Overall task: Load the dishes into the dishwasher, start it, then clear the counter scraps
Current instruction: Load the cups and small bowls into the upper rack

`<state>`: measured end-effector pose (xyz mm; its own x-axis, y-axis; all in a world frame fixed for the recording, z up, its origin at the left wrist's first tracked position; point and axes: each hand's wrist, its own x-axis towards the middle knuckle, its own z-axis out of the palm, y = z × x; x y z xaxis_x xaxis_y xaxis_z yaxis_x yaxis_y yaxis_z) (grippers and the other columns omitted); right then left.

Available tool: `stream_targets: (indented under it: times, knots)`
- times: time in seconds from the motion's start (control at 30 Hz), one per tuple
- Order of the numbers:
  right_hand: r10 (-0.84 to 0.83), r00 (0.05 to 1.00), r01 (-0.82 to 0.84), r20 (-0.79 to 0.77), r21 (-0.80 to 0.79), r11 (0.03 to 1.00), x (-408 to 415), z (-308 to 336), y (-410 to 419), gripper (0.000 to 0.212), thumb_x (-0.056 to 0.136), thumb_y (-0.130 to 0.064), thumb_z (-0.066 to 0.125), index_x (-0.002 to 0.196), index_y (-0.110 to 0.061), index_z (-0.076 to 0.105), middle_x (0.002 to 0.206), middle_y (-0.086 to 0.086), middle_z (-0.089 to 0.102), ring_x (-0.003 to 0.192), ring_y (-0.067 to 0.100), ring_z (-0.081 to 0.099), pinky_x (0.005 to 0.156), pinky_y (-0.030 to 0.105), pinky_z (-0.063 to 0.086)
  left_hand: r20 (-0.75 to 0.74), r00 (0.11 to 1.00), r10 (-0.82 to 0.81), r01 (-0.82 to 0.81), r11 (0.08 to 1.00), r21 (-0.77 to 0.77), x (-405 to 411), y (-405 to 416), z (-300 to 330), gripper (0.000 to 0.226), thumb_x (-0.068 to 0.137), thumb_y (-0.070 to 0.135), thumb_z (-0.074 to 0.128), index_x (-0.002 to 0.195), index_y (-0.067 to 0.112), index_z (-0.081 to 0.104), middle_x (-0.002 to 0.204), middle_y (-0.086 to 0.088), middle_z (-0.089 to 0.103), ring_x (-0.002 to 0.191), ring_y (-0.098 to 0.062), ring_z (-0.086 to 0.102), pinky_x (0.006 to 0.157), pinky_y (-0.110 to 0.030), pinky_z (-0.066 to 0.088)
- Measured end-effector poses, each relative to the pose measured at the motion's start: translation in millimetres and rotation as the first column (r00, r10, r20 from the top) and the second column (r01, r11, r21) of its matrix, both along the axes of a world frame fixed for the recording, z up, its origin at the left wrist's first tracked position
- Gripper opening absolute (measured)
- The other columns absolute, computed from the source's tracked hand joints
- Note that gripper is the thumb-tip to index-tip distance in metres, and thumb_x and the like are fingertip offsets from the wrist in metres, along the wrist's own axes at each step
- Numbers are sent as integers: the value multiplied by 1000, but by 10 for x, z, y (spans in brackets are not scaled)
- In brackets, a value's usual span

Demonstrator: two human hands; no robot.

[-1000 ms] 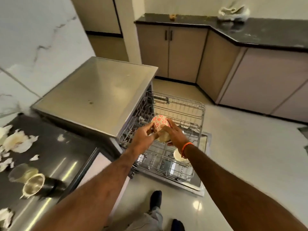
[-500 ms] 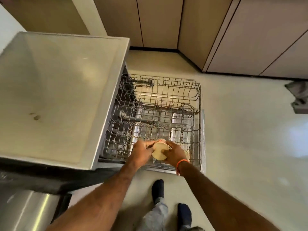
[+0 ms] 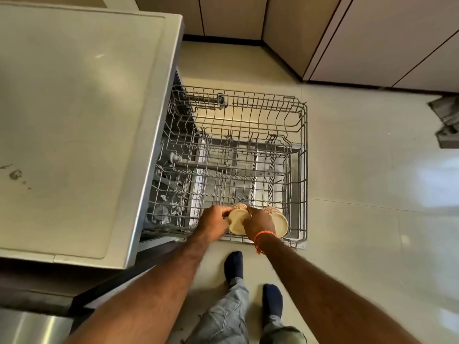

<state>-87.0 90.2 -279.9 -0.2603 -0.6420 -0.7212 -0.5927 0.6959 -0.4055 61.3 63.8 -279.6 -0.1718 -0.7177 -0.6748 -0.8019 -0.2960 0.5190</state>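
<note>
A pale tiled kitchen floor [image 3: 347, 170] runs out to beige cabinet fronts [image 3: 372, 40] at the far side, with the dishwasher [image 3: 74, 120] standing on the left and its wire rack [image 3: 301, 150] pulled fully out over the floor.

At the rack's near edge both hands meet on one cream bowl [image 3: 237, 220] with a red floral outside, tipped on its side so the inside faces the camera. The left hand [image 3: 213, 223] has its fingers curled round the bowl's left rim; the right hand [image 3: 259, 224], an orange band [image 3: 264, 235] at the wrist, grips its right side. Just to the right, touching or nearly so, a second bowl [image 3: 282, 223] of the same pattern already leans in the rack.

The risk here, as I judge it, is ceramic striking ceramic: if the held bowl is let go before it seats between the tines, it may tip against its neighbour and chip, or roll flat. A bowl resting only on the near rail could also slip out when the rack is pushed in.

Below, two dark socks [image 3: 248, 281] stand near the rack.
</note>
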Motion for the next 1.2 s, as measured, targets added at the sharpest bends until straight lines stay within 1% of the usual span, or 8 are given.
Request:
stream_targets:
  times: [0.2, 0.3, 0.43, 0.57, 0.73, 0.97, 1.07, 1.2]
  knots:
    - [151, 977, -165, -154, -87, 982, -44, 298, 15, 38, 92, -20, 63, 130, -22, 65, 115, 14, 72, 105, 32, 67, 89, 39, 55, 17, 999, -27, 28, 998, -53, -20, 72, 254, 60, 91, 17, 74, 146, 19, 51, 140, -5, 61, 118, -20, 63, 86, -19, 44]
    - [228, 952, -256, -204, -126, 958, -59, 563, 33, 39, 92, -21, 63, 131, -28, 63, 115, 9, 73, 101, 27, 68, 80, 33, 54, 23, 999, -29, 32, 994, -102, -18, 126, 509, 63, 92, 22, 74, 148, 19, 47, 143, -5, 58, 117, -18, 61, 87, -22, 44]
    - [367, 912, -403, -185, -226, 887, -49, 992, 124, 45, 90, -21, 63, 135, -26, 60, 126, 7, 69, 110, 27, 66, 93, 39, 55, 16, 1000, 4, -1, 983, -181, 43, 320, 979, 72, 91, 28, 74, 153, 20, 39, 152, -6, 50, 133, -23, 53, 104, -29, 41]
    - [506, 844, -535, -179, -363, 763, 33, 1469, 293, 46, 93, -21, 59, 138, -26, 57, 140, 6, 60, 116, 27, 64, 97, 39, 53, 10, 997, 73, -66, 946, -318, 166, 689, 1468, 71, 91, 32, 74, 152, 21, 41, 151, -6, 50, 134, -24, 53, 111, -39, 45]
    - [627, 754, -624, -194, -508, 593, 311, 1901, 597, 40, 93, -28, 56, 133, -36, 56, 133, 1, 64, 110, 26, 67, 92, 46, 57, 31, 987, 161, -118, 832, -542, 413, 1315, 1998, 62, 94, 37, 66, 150, 21, 43, 151, -3, 50, 137, -21, 50, 113, -39, 42]
    - [821, 529, -733, -214, -602, 315, 1026, 2423, 978, 37, 94, -21, 58, 131, -22, 63, 129, 5, 67, 112, 27, 66, 98, 41, 53, 53, 915, 400, -251, 668, -701, 999, 2148, 2467, 67, 92, 49, 65, 148, 21, 44, 149, -1, 51, 137, -21, 48, 114, -37, 40]
    - [881, 425, -751, -206, -624, 217, 1427, 2541, 1191, 41, 93, -19, 61, 133, -19, 63, 132, 5, 65, 119, 25, 61, 104, 33, 45, 72, 846, 528, -319, 609, -726, 1313, 2563, 2600, 69, 92, 48, 67, 151, 21, 43, 157, -1, 43, 144, -21, 40, 119, -36, 34]
    - [932, 309, -745, -190, -657, 112, 1943, 2641, 1505, 43, 90, -15, 61, 133, -17, 63, 135, 5, 64, 124, 23, 58, 109, 33, 41, 117, 724, 679, -357, 515, -780, 1750, 3037, 2707, 68, 92, 49, 68, 150, 23, 45, 159, -2, 41, 145, -21, 38, 118, -37, 33]
